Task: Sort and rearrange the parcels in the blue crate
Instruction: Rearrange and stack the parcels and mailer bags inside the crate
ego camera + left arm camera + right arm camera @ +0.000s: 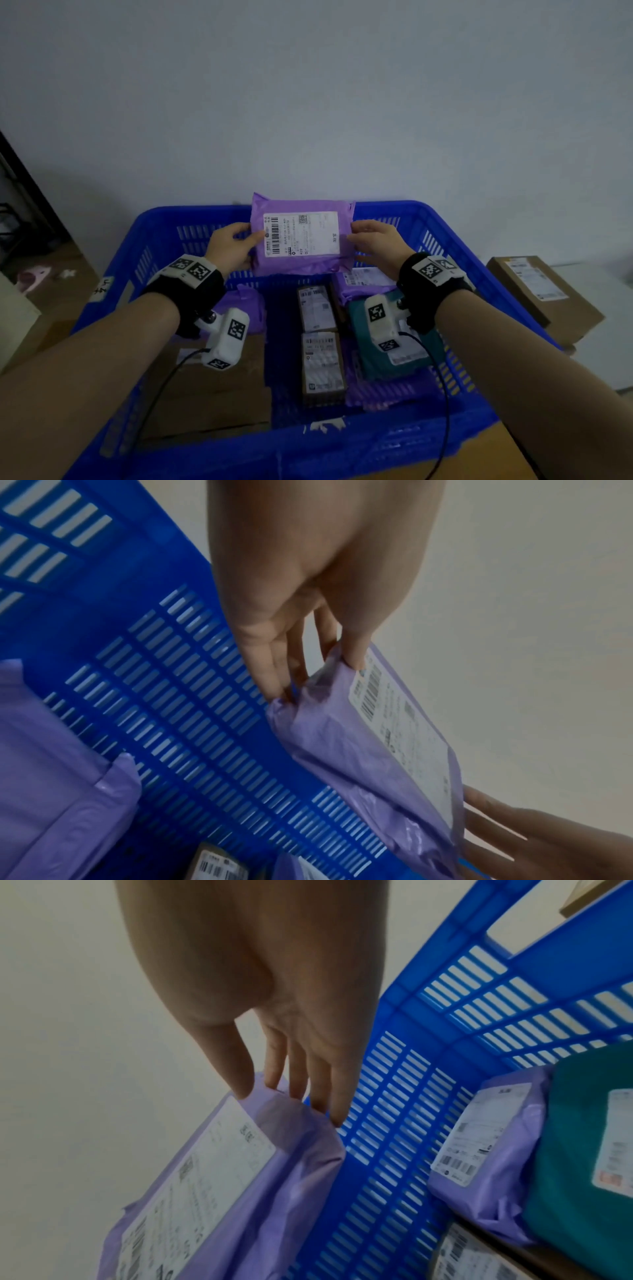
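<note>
Both forearms extended forward, bare, black wrist straps with white marker blocks. Left hand raised, thumb in front, fingers behind, pinching. Right hand level with it, mirrored: thumb forward, fingers straight behind. Palms facing each other.

Seen from head height, the wide view looks forward and down into the blue crate, a pale wall filling twelve o'clock. The left wrist camera sits close behind the left hand, facing along its fingers toward the crate's slotted far wall. The right wrist camera mirrors it behind the right hand. All three views share the purple parcel and that far wall.
</note>
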Available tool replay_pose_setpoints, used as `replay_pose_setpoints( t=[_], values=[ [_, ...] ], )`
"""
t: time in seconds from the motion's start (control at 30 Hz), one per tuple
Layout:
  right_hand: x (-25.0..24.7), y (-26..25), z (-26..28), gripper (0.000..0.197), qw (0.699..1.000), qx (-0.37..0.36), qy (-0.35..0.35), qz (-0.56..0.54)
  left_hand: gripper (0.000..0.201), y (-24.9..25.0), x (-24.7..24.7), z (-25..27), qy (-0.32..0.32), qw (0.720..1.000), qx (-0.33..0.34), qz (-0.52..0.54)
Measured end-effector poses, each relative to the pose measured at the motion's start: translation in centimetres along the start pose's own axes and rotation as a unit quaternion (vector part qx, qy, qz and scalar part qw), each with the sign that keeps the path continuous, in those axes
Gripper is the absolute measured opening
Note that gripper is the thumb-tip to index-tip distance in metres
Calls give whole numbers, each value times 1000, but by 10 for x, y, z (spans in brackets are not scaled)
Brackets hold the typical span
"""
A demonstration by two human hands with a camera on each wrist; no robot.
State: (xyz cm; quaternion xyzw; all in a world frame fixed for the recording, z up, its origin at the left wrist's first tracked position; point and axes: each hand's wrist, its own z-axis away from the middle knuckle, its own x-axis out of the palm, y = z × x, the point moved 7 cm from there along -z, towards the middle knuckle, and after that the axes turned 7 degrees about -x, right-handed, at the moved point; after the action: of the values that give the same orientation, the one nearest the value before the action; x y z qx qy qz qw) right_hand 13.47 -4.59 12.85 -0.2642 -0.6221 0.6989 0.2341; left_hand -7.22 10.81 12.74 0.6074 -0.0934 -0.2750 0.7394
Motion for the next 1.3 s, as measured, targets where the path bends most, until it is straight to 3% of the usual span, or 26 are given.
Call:
replay_pose_setpoints(
  t=[0.17,0.27,0.33,0.47,0.57,0.67,0.87,0.97,1.07,1.23,1.3],
  values=[
    [-11,34,4,53,995,77,-21,55,28,-36,25,-2,-89,990,-109,-16],
    [-17,69,9,44,980,170,-81,66,22,-66,39,-6,-111,979,-168,-43],
    [-27,92,11,48,965,230,-99,82,23,-84,50,-7,-131,970,-197,-57],
    [-43,128,14,46,932,299,-152,136,26,-110,74,-2,-165,949,-253,-93],
    [-57,142,17,36,902,331,-193,197,19,-125,92,9,-203,922,-308,-112],
    [-72,156,29,12,865,393,-227,215,14,-142,102,19,-254,887,-354,-150],
    [-88,179,70,8,777,502,-305,227,16,-170,124,51,-360,799,-425,-228],
    [-91,189,76,12,744,499,-340,286,14,-186,141,68,-389,767,-446,-247],
    [-89,196,77,15,696,469,-399,368,18,-202,153,78,-393,757,-459,-248],
    [-76,196,75,26,589,405,-498,491,20,-220,164,80,-390,754,-489,-200],
    [-70,191,70,32,531,348,-541,551,22,-224,166,80,-398,748,-495,-192]
  ],
)
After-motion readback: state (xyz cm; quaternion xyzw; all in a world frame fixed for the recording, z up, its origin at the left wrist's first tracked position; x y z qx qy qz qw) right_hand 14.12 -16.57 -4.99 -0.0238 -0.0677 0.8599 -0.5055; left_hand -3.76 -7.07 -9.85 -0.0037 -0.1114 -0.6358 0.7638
